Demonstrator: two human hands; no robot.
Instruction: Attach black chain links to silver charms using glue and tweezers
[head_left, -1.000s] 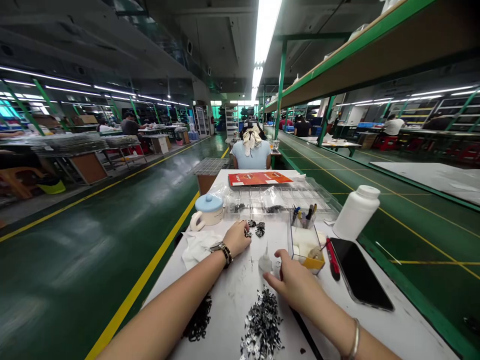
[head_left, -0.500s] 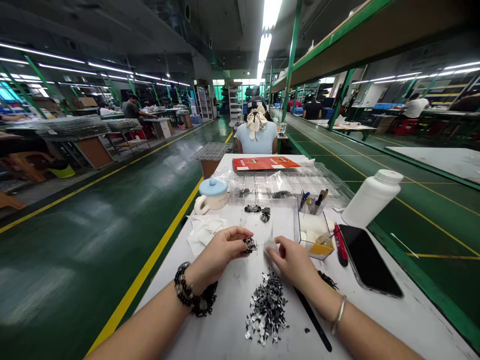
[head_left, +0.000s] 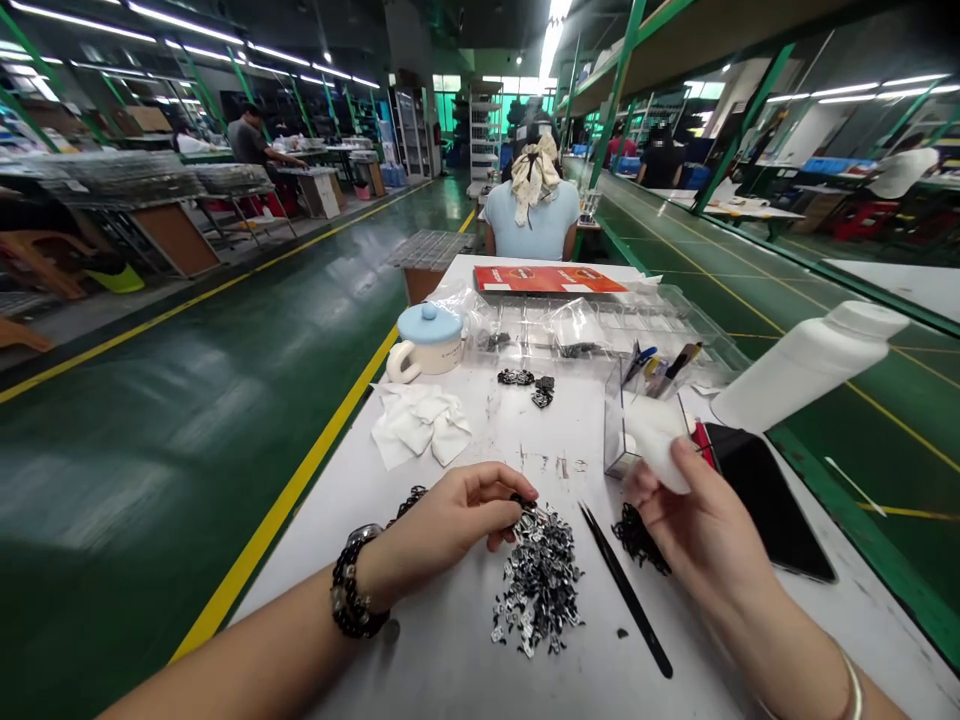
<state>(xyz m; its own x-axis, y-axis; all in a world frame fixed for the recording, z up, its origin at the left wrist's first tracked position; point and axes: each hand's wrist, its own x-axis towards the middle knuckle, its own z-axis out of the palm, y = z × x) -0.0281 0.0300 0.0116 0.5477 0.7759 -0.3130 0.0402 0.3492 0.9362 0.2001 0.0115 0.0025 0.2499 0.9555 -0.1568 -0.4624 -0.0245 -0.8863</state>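
Observation:
My left hand (head_left: 469, 505) is closed in a pinch on a few small black metal pieces (head_left: 523, 502), at the upper left edge of a loose pile of small black and silvery metal pieces (head_left: 540, 585). Over on the right, my right hand (head_left: 709, 525) is raised above the table, thumb and fingers closed on a white item (head_left: 664, 445) whose kind I cannot make out. It overlaps the clear box (head_left: 619, 440) from my viewpoint. Black tweezers (head_left: 626, 590) lie between the pile and my right hand. Dark pieces (head_left: 637, 535) lie partly behind that hand.
White wipes (head_left: 424, 425) and a blue-lidded mug (head_left: 431, 340) stand left. Two small clusters of pieces (head_left: 516, 377) lie ahead, before clear trays (head_left: 660, 320). A white bottle (head_left: 806, 365) and black phone (head_left: 772, 500) are right. A person (head_left: 532, 215) sits beyond the table.
My left hand has come down and closer with its pieces, to the pile's edge. My right hand has moved right with the white item, away from the table's middle. The camera view has shifted.

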